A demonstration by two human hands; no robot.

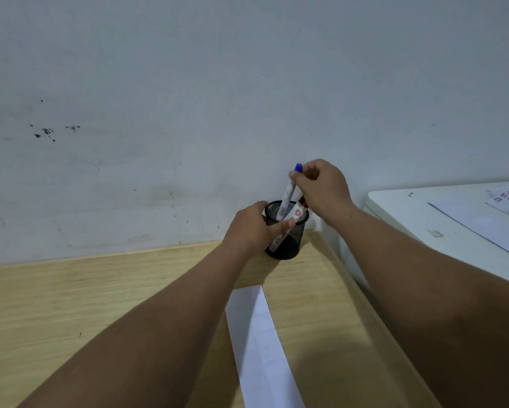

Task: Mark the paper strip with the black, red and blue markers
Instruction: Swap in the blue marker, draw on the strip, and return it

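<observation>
Left hand (251, 228) clasps mesh cup (288, 231) on counter (70, 304); right hand (321, 187) pinches blue marker (290, 189), its lower end in cup; paper strip (256, 334) lies flat nearer, between forearms.

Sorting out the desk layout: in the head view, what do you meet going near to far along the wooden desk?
White paper strip → black mesh pen cup gripped by the left hand → blue-capped marker in the right hand → grey wall.
</observation>
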